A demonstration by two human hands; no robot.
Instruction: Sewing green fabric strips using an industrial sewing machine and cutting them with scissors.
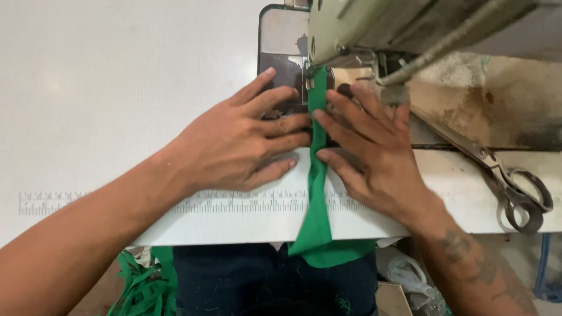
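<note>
On the white table [117, 88], at the sewing machine [374, 23]: my left hand [240, 143] lies flat, palm down, fingers spread and extended, their tips pressing on the left edge of the green strip [317, 175]. It grips nothing; it only bears down on cloth and table. My right hand [374, 152] lies likewise flat and open on the strip's right edge, fingers stretched toward the needle area, thumb alongside the fabric. The strip runs between the two hands, from under the machine's foot [308, 79] back across the table edge, over a printed ruler [234, 203], and hangs down over my dark trousers [246, 281]. Scissors [503, 175] rest on the table to the right, well apart from my right hand. More green strips [140, 281] hang in a tangle below the table edge at the left.
</note>
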